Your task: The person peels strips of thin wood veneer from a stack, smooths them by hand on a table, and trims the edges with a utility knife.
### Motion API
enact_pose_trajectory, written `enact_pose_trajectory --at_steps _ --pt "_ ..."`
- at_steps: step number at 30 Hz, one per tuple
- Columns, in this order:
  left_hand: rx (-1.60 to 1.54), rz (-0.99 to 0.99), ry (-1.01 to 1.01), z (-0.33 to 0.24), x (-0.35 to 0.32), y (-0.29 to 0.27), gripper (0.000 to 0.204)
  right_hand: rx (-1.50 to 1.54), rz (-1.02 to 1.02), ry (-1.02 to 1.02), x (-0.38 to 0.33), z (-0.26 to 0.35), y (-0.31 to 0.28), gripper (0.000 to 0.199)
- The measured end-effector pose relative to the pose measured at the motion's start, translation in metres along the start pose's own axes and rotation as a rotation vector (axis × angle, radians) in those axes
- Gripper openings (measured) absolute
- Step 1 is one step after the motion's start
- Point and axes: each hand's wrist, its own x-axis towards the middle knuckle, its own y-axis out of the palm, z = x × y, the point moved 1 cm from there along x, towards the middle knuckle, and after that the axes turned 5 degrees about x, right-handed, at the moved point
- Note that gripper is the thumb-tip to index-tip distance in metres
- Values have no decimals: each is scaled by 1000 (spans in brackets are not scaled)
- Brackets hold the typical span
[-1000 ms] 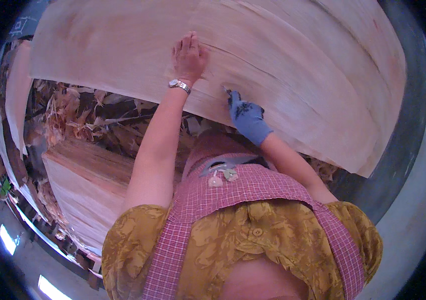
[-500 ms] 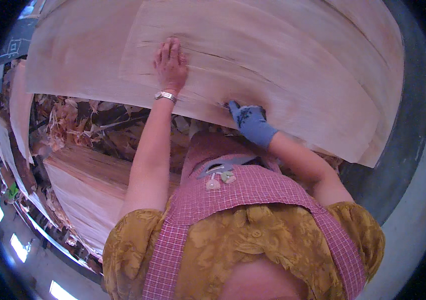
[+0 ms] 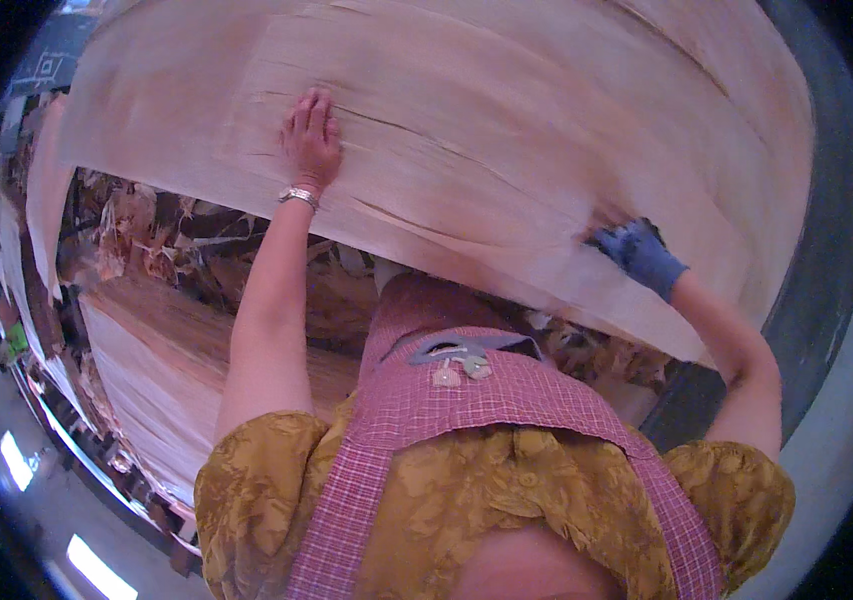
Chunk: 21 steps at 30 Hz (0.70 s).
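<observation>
A large, pale wood veneer sheet (image 3: 466, 130), with several long dark splits along its grain, spreads out in front of me. My left hand (image 3: 310, 140), bare and with a silver watch (image 3: 299, 196) at the wrist, lies open on the sheet, fingers stretched away from me beside a split. Farther right, my right hand (image 3: 638, 256) wears a blue glove with dark patches. It rests on the sheet near its front right part, fingers curled in and pointing left. Whatever may be in those fingers is hidden and slightly blurred.
Below the sheet's front edge lie torn veneer scraps (image 3: 146, 225). A stack of veneer (image 3: 161, 360) stands at the lower left, and another sheet (image 3: 49, 190) hangs at the far left. A dark surface (image 3: 826, 230) curves along the right side.
My right hand has slid to the right across the sheet, away from the middle of its front edge. My left hand has shifted slightly left, still flat on the veneer.
</observation>
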Motion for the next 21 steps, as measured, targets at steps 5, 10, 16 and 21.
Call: enact_pose_trajectory --at_steps 5,10,16,21 --pt "1 -11 -21 -6 -3 -4 42 -146 145 171 -77 -73 -5 21" --pt "-70 15 -60 -8 -1 -22 43 45 -94 146 103 -43 -63 22" --pt "-123 34 -96 -14 8 -30 45 77 -275 -161 438 56 -106 13" --pt "-188 51 -250 12 32 -41 59 -38 -103 -370 531 70 -108 17"
